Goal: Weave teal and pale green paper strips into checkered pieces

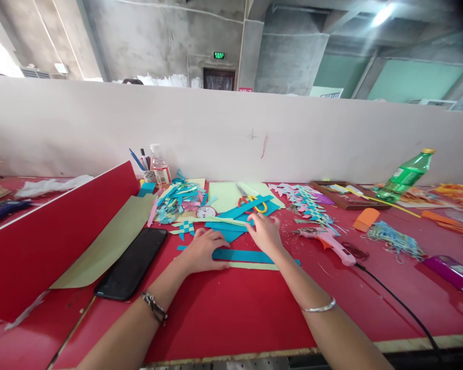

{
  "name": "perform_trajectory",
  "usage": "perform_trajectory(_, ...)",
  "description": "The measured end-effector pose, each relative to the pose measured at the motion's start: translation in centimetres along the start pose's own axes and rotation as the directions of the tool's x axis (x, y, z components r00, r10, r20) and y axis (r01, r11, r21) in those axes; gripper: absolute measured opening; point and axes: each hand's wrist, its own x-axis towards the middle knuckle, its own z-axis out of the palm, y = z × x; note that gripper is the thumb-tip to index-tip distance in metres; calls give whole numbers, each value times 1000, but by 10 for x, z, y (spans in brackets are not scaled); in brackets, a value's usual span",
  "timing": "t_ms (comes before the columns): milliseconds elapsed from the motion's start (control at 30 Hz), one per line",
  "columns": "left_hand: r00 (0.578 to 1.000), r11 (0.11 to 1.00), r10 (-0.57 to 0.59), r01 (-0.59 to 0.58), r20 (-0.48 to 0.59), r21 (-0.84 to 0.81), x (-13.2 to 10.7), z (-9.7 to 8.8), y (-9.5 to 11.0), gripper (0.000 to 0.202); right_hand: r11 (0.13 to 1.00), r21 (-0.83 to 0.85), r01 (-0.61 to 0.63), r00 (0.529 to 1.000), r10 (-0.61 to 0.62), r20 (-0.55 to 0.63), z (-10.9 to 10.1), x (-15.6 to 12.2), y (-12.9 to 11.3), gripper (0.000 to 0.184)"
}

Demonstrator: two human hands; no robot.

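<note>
My left hand (202, 251) rests on the table, its fingers spread over the left part of a wide blue paper strip (254, 256) and a pale green strip (254, 266). My right hand (265, 232) pinches the right end of another pale green paper strip (227, 221) between thumb and fingers. Beneath that strip lie more blue paper strips (231, 234). A small woven blue-and-green paper piece (185, 227) sits just beyond my left hand. Scissors (252, 200) with red and yellow handles lie beyond my right hand, on the blue and pale green paper.
A heap of paper scraps (181, 200) and a black phone (133, 264) are at left, beside a red divider (61, 236). To the right lie woven paper chains (306, 203), a pink glue gun (330, 241) with a black cable, and a green bottle (405, 177).
</note>
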Motion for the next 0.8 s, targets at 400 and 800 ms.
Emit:
perform_trajectory(400,998,1000,-10,12,65,-29,1,0,3,18,995,91,48,999,-47,-14,1,-2,-13,14)
perform_trajectory(800,1000,1000,-18,17,12,23,3,4,-5,20,951,268,155,984,-172,42,-5,-4,-21,19)
